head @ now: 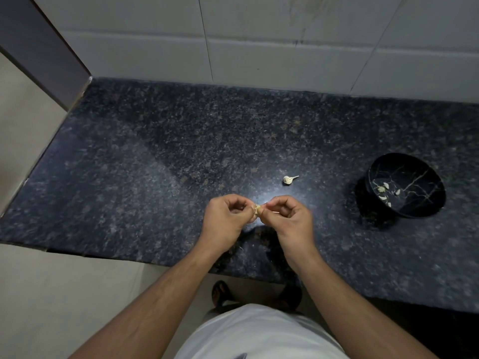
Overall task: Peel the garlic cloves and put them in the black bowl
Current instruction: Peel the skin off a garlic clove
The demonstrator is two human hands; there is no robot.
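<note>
A small pale garlic clove is held above the dark counter between both hands. My left hand pinches it from the left with curled fingers. My right hand pinches its other side with thumb and forefinger. What is left of a garlic bulb, with a short stalk, lies on the counter beyond my hands. The black bowl with pale vein markings stands at the right, tilted toward me, and several pale garlic pieces lie inside it.
The speckled dark granite counter runs from a grey side panel at the left to the right edge of view, with a white tiled wall behind. Its front edge lies just below my wrists. My feet stand on the pale floor below.
</note>
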